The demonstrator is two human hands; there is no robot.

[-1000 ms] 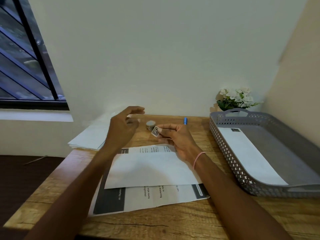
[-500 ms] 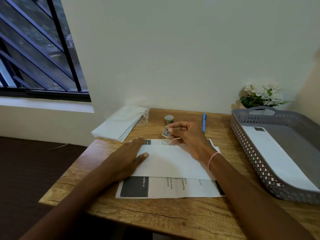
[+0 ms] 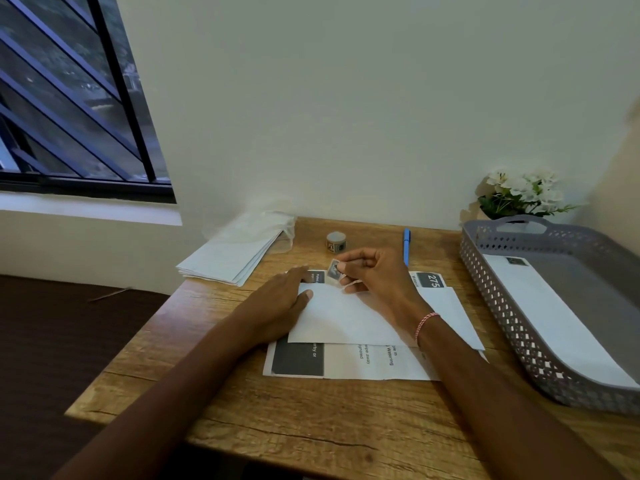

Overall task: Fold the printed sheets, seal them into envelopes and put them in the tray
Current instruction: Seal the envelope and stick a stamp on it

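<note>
The left hand (image 3: 277, 301) lies flat, fingers straight, pressing the near-left corner of the envelope (image 3: 346, 318), which rests on the printed sheets (image 3: 349, 363) on the tabletop (image 3: 311, 414). The right hand (image 3: 375, 271) pinches a stamp (image 3: 334, 270) at the envelope's far edge.

Risks: the stamp could stick to the fingertips or land crooked, and the envelope could slide on the loose sheets.

The tray (image 3: 512, 327) is cut off at right. It cannot be determined whether the flap is sealed. The stamp's print is illegible.

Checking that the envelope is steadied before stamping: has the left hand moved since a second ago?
Yes. The left hand came down from beside the stamp roll onto the left end of the envelope.
</note>
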